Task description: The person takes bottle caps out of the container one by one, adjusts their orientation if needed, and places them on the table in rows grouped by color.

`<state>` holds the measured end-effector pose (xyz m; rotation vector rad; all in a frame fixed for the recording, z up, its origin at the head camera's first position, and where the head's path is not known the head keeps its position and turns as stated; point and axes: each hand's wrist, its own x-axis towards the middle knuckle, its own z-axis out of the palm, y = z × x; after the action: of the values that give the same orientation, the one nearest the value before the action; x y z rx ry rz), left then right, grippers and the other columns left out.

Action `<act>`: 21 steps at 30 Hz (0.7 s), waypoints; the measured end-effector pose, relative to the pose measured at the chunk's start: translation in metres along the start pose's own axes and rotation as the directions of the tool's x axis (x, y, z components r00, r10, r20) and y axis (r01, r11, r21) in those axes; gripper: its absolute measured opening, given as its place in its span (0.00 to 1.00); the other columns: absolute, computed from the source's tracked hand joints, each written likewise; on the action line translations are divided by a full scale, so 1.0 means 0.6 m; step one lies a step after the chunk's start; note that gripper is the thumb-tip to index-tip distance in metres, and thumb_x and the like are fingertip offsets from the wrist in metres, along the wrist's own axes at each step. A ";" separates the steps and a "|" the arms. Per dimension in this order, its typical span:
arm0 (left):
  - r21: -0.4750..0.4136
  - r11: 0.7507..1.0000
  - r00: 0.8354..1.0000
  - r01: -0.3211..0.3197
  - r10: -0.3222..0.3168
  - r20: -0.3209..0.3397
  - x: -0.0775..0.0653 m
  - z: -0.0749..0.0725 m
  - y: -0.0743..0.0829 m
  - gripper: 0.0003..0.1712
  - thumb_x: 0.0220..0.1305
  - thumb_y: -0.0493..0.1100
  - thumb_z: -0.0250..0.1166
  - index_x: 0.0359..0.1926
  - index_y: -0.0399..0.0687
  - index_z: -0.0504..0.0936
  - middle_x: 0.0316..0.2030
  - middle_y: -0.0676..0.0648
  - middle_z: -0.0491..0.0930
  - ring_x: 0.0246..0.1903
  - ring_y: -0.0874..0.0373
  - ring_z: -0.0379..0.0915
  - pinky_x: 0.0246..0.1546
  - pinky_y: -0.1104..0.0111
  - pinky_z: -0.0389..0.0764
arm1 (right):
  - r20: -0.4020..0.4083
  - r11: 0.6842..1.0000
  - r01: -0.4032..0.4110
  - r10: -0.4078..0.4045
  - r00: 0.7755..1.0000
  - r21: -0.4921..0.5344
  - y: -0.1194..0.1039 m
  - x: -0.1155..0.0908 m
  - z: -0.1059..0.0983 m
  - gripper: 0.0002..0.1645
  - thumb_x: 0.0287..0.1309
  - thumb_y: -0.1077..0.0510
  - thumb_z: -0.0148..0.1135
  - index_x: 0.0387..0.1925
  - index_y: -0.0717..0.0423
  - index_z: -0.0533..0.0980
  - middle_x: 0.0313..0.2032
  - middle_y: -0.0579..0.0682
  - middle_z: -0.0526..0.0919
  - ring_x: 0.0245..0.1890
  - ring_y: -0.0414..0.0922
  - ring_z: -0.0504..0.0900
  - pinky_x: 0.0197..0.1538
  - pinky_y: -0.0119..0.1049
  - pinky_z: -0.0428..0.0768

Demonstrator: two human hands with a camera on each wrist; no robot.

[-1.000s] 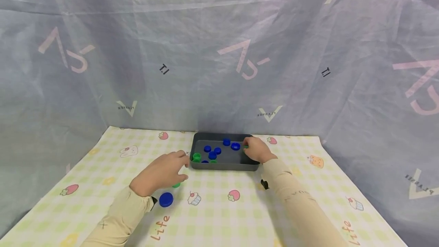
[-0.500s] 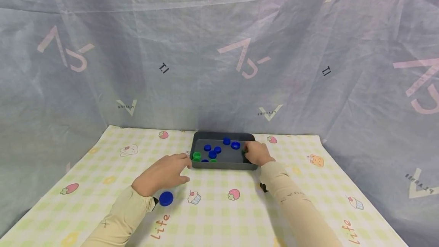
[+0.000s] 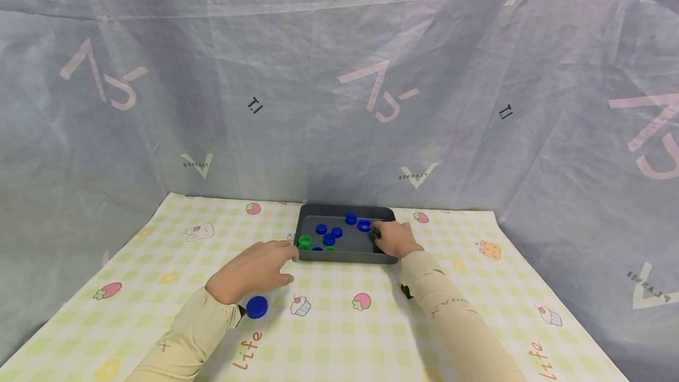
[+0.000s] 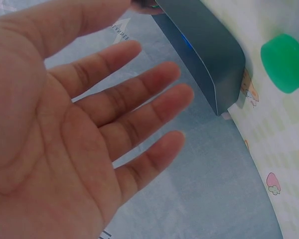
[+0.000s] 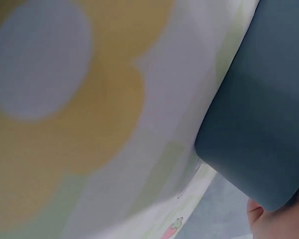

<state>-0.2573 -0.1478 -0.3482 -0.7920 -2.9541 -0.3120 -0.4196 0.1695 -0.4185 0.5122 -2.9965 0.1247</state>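
A dark grey tray [image 3: 347, 257] holds several blue caps [image 3: 329, 239] and a few green caps [image 3: 305, 241], the green ones mostly at its left end. Inside its right end my right hand [image 3: 395, 237] pinches a green cap [image 3: 375, 232], largely covered by the fingers. My left hand [image 3: 251, 271] hovers at the tray's left end, palm down, its relaxed fingers [image 4: 139, 104] spread and holding nothing. Below it a green cap [image 4: 286, 63] lies on the cloth, hidden in the head view. Beside the left wrist lies a larger blue cap [image 3: 257, 307].
The table wears a checked cloth [image 3: 339, 335] printed with strawberries, cupcakes and flowers. Grey fabric [image 3: 318, 105] with printed letters hangs behind the tray and along both sides. The tray's raised wall [image 5: 259, 114] stands near the right wrist.
My right hand has shifted slightly down and left within the tray, keeping the green cap. My left hand has edged right, now hiding the green cap on the cloth from the head view.
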 end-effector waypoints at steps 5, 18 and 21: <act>0.000 1.000 1.000 -0.008 0.008 0.004 0.000 -0.001 -0.002 0.16 0.60 0.44 0.72 0.48 0.48 0.82 0.47 0.51 0.80 0.32 0.61 0.74 0.41 0.60 0.78 | 0.000 1.000 -0.004 0.004 1.000 0.012 -0.001 0.000 0.000 0.22 0.65 0.54 0.60 0.60 0.47 0.79 0.55 0.51 0.83 0.54 0.55 0.80 0.51 0.57 0.70; -0.008 1.000 1.000 0.015 -0.015 0.006 0.000 0.001 -0.001 0.15 0.59 0.46 0.73 0.47 0.51 0.83 0.45 0.53 0.81 0.34 0.61 0.75 0.43 0.61 0.78 | -0.078 0.997 -0.002 0.008 0.997 0.080 -0.001 0.001 0.000 0.06 0.62 0.57 0.64 0.40 0.44 0.82 0.36 0.42 0.84 0.42 0.51 0.78 0.48 0.55 0.72; -0.013 1.000 1.000 0.013 -0.012 0.008 -0.001 0.001 -0.001 0.15 0.59 0.46 0.72 0.46 0.51 0.83 0.45 0.54 0.80 0.35 0.62 0.75 0.43 0.61 0.78 | -0.112 0.993 0.008 0.005 0.994 0.121 0.003 -0.003 -0.001 0.04 0.61 0.60 0.64 0.37 0.47 0.80 0.32 0.43 0.83 0.35 0.47 0.79 0.46 0.51 0.75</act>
<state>-0.2569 -0.1485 -0.3487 -0.7784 -2.9685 -0.3294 -0.4187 0.1717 -0.4183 0.5013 -2.8915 0.3258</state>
